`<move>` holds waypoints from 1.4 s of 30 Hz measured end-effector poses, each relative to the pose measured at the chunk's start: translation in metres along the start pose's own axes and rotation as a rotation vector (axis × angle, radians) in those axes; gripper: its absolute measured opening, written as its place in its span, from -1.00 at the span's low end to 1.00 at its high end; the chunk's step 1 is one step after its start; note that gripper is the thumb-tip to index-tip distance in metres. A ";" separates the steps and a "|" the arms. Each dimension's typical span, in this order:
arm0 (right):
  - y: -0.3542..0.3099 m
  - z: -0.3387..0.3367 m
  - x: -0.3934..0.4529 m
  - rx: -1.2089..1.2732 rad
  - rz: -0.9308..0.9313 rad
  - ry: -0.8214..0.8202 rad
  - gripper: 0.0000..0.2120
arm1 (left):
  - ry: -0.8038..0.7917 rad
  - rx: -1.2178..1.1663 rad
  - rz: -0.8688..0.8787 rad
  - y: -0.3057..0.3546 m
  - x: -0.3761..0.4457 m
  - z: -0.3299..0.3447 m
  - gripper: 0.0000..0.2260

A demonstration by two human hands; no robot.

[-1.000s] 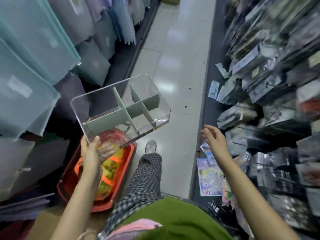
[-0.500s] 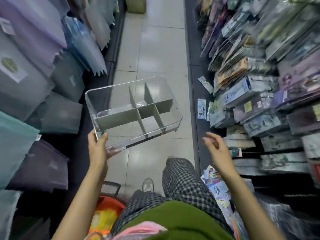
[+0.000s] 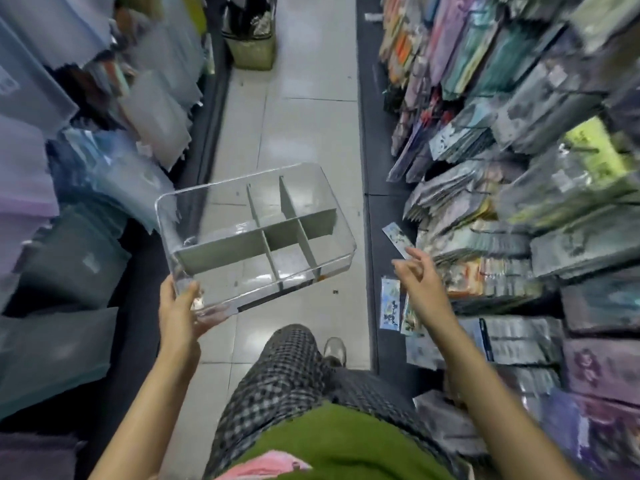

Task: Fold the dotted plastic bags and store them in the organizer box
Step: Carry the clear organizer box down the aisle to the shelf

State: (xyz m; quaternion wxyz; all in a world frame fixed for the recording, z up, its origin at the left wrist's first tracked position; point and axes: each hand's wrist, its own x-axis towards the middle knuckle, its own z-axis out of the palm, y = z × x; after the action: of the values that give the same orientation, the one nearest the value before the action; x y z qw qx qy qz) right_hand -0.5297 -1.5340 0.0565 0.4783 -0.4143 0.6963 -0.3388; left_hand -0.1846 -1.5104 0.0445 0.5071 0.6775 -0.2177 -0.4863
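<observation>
A clear plastic organizer box (image 3: 194,216) with grey-green dividers hangs in the air over the aisle floor, its compartments holding nothing. My left hand (image 3: 180,311) grips its near left corner from below. My right hand (image 3: 420,282) is raised to the right of the box, fingers spread and holding nothing, close to the packets on the right shelf. I cannot pick out any dotted plastic bags among the blurred shelf goods.
The narrow tiled aisle (image 3: 304,133) runs ahead between shelves. Plastic folders (image 3: 104,174) hang on the left, and stacked packets (image 3: 519,237) fill the right shelf. A woven basket (image 3: 251,39) stands far down the aisle. My checked trouser leg (image 3: 277,375) and shoe are below.
The view has tilted up along the aisle, and the red basket on the floor has dropped out of sight. The box stays in my left hand. My right hand has risen toward the right shelf.
</observation>
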 end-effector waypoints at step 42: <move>-0.569 0.074 1.197 0.034 -0.110 -0.070 -0.69 | 0.134 -0.091 -0.014 0.485 0.999 0.631 -0.73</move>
State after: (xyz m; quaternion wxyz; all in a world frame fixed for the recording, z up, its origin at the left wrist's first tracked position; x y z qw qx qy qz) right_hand -0.5541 -2.8606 0.0659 0.4902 -0.4552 0.6493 -0.3617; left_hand -0.2119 -2.7869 0.0347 0.5475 0.6861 -0.1561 -0.4530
